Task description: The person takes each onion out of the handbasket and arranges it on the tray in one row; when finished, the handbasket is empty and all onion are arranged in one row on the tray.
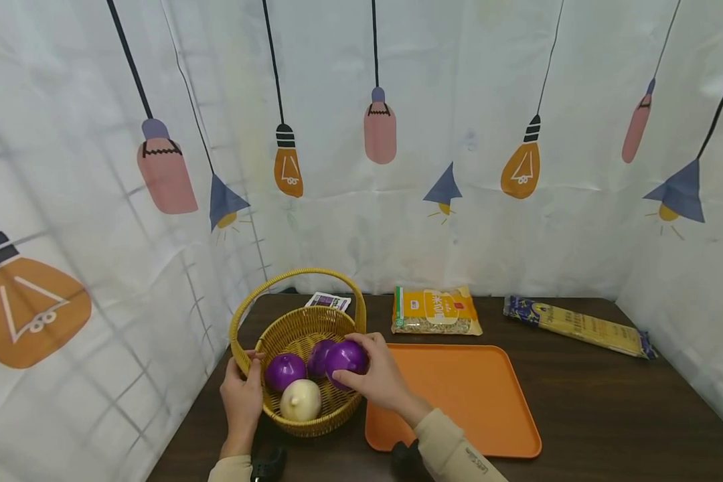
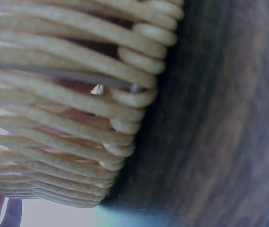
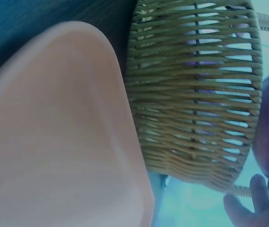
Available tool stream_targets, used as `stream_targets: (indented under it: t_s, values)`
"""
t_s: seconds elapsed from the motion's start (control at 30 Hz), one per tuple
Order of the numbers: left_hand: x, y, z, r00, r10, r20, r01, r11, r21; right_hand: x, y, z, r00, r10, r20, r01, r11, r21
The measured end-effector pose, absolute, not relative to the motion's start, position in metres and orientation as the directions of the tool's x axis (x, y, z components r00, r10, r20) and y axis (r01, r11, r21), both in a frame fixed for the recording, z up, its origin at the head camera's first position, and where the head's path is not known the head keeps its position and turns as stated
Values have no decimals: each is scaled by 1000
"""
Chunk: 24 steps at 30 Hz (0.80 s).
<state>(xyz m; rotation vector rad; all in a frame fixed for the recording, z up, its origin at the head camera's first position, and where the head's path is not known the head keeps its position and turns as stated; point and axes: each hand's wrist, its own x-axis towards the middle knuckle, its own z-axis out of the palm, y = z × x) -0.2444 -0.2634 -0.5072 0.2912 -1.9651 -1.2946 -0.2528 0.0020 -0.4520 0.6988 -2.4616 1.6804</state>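
Right fingers (image 1: pixel 352 379) grip a glossy, round purple onion (image 1: pixel 346 360); left of them, two matching onions (image 1: pixel 286 371) and one white onion (image 1: pixel 301 400) lie in one basket (image 1: pixel 298 321), clasped by left fingers (image 1: pixel 255 375).

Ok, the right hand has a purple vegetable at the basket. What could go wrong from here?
The purple vegetable looks round and glossy, so it might slip from the right hand. That hand is near the right end of the handle and could catch on it. The left hand holds the basket only on its left side, so a bump on the right might swing it against the orange tray.
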Motion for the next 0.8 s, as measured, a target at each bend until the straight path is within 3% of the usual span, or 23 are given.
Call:
stream_targets:
  t_s: [0.3, 0.8]
  values:
    - [-245, -264, -507, -694, -562, 450, 199, 451, 870, -257, 17, -450, -921, -231, 312, -370, 275, -887]
    - [-246, -264, -508, -693, -562, 452, 206, 447, 871, -257, 43, -461, -954, -186, 236, -275, 226, -934]
